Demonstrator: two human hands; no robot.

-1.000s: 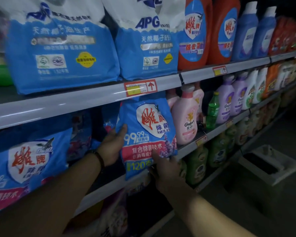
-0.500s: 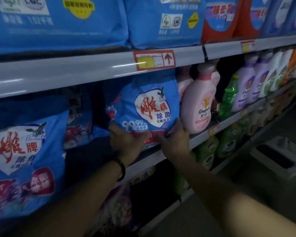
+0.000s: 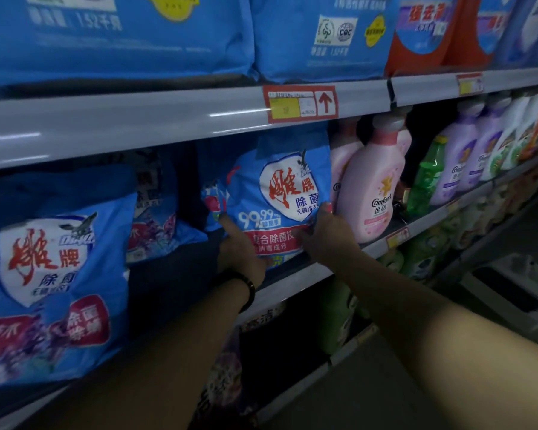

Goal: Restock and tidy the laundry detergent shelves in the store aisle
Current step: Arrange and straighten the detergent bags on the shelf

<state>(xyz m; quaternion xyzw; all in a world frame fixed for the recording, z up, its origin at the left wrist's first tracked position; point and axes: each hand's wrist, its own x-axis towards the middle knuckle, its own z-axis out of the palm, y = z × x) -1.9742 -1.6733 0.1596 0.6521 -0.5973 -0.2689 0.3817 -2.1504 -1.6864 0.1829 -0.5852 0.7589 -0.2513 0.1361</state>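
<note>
A blue detergent powder bag (image 3: 280, 193) with a white shield and red characters stands upright on the middle shelf (image 3: 295, 274). My left hand (image 3: 239, 246) holds its lower left edge, with a dark band on the wrist. My right hand (image 3: 326, 234) grips its lower right edge, fingers curled round the side next to a pink Comfort bottle (image 3: 373, 193). The bag's bottom is hidden behind both hands.
A matching blue bag (image 3: 53, 290) leans at the left front; another lies further back (image 3: 156, 231) across a dark gap. Large blue bags (image 3: 317, 35) fill the top shelf. Purple, green and white bottles (image 3: 460, 169) run right. A pale bin (image 3: 516, 290) stands on the floor.
The bag has gone from hanging off the shelf edge to standing further in on the shelf. Both hands moved up and in with it; the right hand slid to its right side.
</note>
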